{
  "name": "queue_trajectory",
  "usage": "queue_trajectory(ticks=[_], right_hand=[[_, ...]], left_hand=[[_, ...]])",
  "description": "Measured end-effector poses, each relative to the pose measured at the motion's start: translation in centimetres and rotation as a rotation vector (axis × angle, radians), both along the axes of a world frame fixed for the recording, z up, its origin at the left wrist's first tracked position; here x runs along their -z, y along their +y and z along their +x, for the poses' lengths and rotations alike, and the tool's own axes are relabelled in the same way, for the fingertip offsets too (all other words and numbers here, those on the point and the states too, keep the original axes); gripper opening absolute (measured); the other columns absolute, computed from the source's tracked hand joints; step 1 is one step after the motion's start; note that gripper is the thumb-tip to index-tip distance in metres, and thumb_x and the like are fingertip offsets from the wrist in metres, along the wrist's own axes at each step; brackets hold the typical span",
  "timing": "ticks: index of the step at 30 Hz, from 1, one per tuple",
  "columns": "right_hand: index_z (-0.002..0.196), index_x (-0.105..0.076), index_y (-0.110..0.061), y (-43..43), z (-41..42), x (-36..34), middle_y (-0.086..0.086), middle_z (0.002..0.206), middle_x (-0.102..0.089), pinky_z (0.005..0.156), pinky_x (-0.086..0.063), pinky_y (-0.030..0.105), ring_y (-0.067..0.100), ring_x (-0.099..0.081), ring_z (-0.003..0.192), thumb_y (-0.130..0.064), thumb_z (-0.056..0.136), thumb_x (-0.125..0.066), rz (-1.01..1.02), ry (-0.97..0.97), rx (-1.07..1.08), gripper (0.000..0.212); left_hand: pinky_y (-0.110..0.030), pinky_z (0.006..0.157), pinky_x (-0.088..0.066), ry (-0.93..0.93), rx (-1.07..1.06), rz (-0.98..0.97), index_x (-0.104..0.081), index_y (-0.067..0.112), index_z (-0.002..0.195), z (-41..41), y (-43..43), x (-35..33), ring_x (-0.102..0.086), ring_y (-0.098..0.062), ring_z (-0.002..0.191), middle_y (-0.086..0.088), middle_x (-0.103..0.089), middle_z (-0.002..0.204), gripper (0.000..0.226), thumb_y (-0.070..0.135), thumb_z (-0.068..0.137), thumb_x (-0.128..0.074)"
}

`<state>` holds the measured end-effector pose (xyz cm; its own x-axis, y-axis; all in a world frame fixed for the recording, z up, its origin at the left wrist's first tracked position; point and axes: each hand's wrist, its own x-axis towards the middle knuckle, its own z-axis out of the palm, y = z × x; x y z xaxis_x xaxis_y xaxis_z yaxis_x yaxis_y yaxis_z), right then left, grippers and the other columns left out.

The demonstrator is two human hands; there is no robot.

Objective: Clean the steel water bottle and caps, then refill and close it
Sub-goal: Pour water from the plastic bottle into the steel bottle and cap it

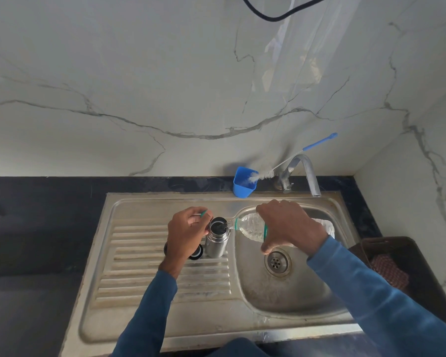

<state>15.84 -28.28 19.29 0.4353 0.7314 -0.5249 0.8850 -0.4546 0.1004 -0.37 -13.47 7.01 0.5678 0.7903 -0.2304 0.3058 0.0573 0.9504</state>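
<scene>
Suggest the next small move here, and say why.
Probably tip the plastic bottle slightly further with the right hand: its neck sits at the mouth of the open steel bottle, water is running in, and the left hand steadies it.

No words, brand names or numbers can be read anywhere in this view. The clear plastic bottle (250,226) has a thin teal band (265,231), partly covered by the right hand (286,225), and any print on it is too small to read. The steel water bottle (216,242) shows only plain metal.
</scene>
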Motion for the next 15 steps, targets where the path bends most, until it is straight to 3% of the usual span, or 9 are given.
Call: queue_trajectory(ticks=[10,15], right_hand=[[0.134,-0.053,-0.018,0.59,-0.09,-0.19,0.003,0.128,-0.063,0.096,-0.049,0.037,0.025,-0.062,0.117,-0.056,0.073,-0.090,-0.011,0.000,-0.019,0.081],[0.133,-0.053,-0.017,0.90,-0.12,-0.37,0.004,0.128,-0.063,0.094,-0.048,0.036,0.025,-0.063,0.116,-0.057,0.073,-0.090,-0.020,-0.003,-0.043,0.081]], left_hand=[[-0.041,0.073,-0.068,0.004,-0.005,-0.006,-0.080,0.010,0.108,0.00,0.05,0.17,-0.080,-0.014,0.078,-0.002,-0.082,0.089,0.017,0.022,0.095,-0.079],[-0.032,0.069,-0.067,0.000,-0.001,0.000,-0.079,0.008,0.111,0.03,0.10,0.38,-0.080,-0.015,0.079,-0.005,-0.082,0.093,0.021,0.022,0.096,-0.079]])
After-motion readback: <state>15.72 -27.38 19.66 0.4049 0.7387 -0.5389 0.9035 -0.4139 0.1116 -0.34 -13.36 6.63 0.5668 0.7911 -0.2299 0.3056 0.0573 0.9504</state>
